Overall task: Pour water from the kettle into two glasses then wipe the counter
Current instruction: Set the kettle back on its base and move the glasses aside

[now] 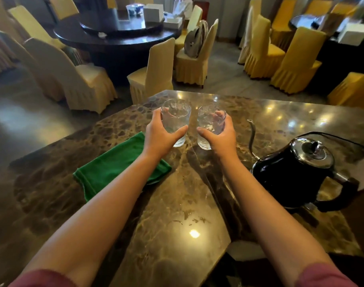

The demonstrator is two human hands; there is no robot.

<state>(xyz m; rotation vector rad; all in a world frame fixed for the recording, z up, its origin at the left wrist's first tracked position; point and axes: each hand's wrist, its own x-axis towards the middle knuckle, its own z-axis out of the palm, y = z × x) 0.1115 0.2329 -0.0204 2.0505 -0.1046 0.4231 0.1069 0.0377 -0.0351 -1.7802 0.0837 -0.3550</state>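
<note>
- Your left hand (160, 137) grips one glass (175, 121), right hand (220, 136) the other glass (210, 126), over the table (177, 204).
- Kettle (297, 175) sits right (spout near): careless knocks risk spills.

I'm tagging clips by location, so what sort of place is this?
Most likely a restaurant banquet or dining hall. Large round dark tables stand ringed by chairs in yellow fabric covers, and the person works at a polished marble counter with a kettle and two glasses.
</note>
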